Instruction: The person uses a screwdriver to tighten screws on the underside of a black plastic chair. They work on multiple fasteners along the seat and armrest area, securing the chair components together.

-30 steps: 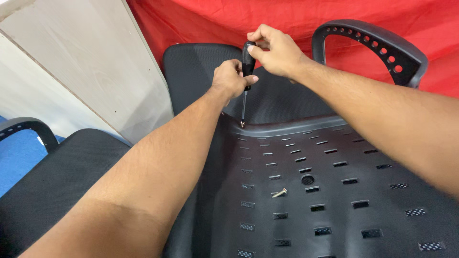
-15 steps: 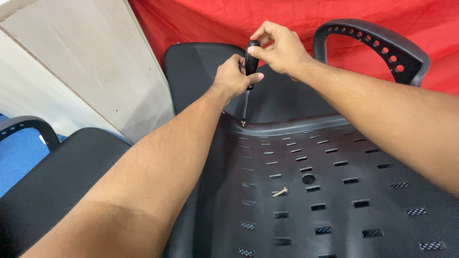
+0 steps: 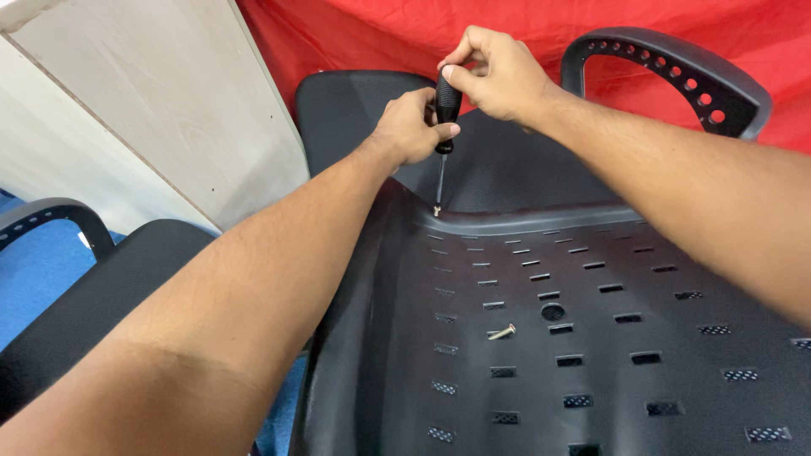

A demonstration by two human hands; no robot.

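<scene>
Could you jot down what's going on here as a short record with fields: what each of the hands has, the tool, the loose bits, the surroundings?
Left hand: steadies the lower handle of the screwdriver
Right hand: grips the top of the handle
Tool tip: on a screw at the rim of the black slotted chair shell
Loose part: a spare screw lying on the shell
Behind: red cloth, black armrest
Left side: pale wooden panel

Both hands (image 3: 473,101) on screwdriver (image 3: 444,118)
</scene>
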